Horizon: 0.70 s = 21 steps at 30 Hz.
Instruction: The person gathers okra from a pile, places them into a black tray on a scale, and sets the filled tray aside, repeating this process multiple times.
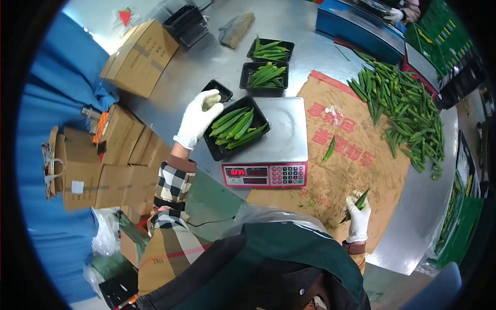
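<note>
A black plastic tray (212, 146) of okra (235, 126) rests on the left side of the weighing scale's metal plate (287, 124). The scale's red front panel (264, 175) shows 0.235. My left hand (198, 118), in a white glove, is at the tray's left edge. Its fingers are bent and apart from the thumb, with nothing seen between them. Low on the brown cardboard sheet, my gloved right hand (358, 214) is closed around okra pods (362, 200). One loose okra pod (329, 149) lies on the cardboard (382, 181) between scale and pile.
A large okra pile (408, 111) covers the right side. Two okra-filled trays (264, 76) stand behind the scale, and a small black tray (219, 89) behind my left hand. Further back are a brush (236, 30) and a carton (140, 57). Another person's gloved hand (395, 15) shows top right.
</note>
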Motion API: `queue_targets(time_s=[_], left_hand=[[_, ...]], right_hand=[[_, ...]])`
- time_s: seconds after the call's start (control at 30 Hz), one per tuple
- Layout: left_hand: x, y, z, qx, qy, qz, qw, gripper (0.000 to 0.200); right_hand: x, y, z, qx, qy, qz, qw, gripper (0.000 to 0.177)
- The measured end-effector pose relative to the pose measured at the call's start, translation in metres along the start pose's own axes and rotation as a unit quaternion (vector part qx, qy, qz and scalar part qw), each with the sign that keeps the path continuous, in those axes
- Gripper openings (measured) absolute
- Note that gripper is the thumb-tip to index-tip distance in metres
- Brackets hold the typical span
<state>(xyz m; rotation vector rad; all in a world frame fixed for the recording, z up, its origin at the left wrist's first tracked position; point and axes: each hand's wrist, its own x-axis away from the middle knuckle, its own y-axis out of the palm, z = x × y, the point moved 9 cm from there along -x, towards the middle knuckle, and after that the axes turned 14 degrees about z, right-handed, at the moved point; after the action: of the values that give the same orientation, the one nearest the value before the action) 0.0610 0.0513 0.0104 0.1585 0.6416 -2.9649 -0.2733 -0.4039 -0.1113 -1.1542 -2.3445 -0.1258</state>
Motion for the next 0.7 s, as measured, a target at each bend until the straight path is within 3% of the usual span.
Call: queue_targets(time_s=[0.1, 0.2, 0.23, 0.27, 0.33, 0.37, 0.4, 0.43, 0.47, 0.5, 0.57, 0.7], left_hand=[[0.009, -0.022, 0.0, 0.061, -0.001, 0.056, 0.997, 0.038], [0.051, -0.003, 0.053, 0.034, -0.005, 0.051, 0.998, 0.035], [0.065, 0.014, 0.059, -0.006, 0.04, 0.039, 0.998, 0.034], [0.087, 0.046, 0.053, 0.113, -0.068, -0.019, 0.991, 0.032], [0.135, 0.108, 0.071, 0.06, 0.019, -0.154, 0.986, 0.032], [0.169, 0.148, 0.065, 0.118, -0.077, -0.265, 0.954, 0.039], [0.202, 0.167, 0.075, 0.187, -0.118, -0.314, 0.923, 0.048], [0.224, 0.192, 0.077, 0.12, -0.127, -0.407, 0.897, 0.06], [0.23, 0.196, 0.081, 0.08, -0.068, -0.365, 0.925, 0.068], [0.234, 0.207, 0.081, 0.151, -0.105, -0.371, 0.91, 0.075], [0.227, 0.211, 0.074, 0.169, -0.072, -0.359, 0.915, 0.079], [0.219, 0.206, 0.081, 0.135, -0.036, -0.379, 0.915, 0.08]], right_hand=[[0.005, 0.014, 0.001, 0.019, 0.011, -0.048, 0.999, 0.03], [0.013, 0.034, -0.003, 0.027, 0.004, -0.103, 0.994, 0.027], [0.017, 0.043, -0.01, 0.021, -0.017, -0.111, 0.993, 0.027], [0.021, 0.056, -0.019, 0.014, -0.039, -0.12, 0.992, 0.026], [0.04, 0.084, -0.045, -0.037, -0.08, -0.144, 0.986, 0.026], [0.048, 0.096, -0.054, -0.025, -0.092, -0.158, 0.983, 0.026], [0.055, 0.104, -0.061, -0.013, -0.103, -0.171, 0.98, 0.027], [0.06, 0.112, -0.066, -0.003, -0.116, -0.184, 0.976, 0.027], [0.064, 0.117, -0.072, -0.026, -0.14, -0.187, 0.972, 0.028], [0.062, 0.114, -0.073, -0.025, -0.151, -0.176, 0.972, 0.028], [0.057, 0.107, -0.074, -0.024, -0.175, -0.157, 0.972, 0.028], [0.061, 0.106, -0.064, -0.049, -0.1, -0.165, 0.98, 0.026]])
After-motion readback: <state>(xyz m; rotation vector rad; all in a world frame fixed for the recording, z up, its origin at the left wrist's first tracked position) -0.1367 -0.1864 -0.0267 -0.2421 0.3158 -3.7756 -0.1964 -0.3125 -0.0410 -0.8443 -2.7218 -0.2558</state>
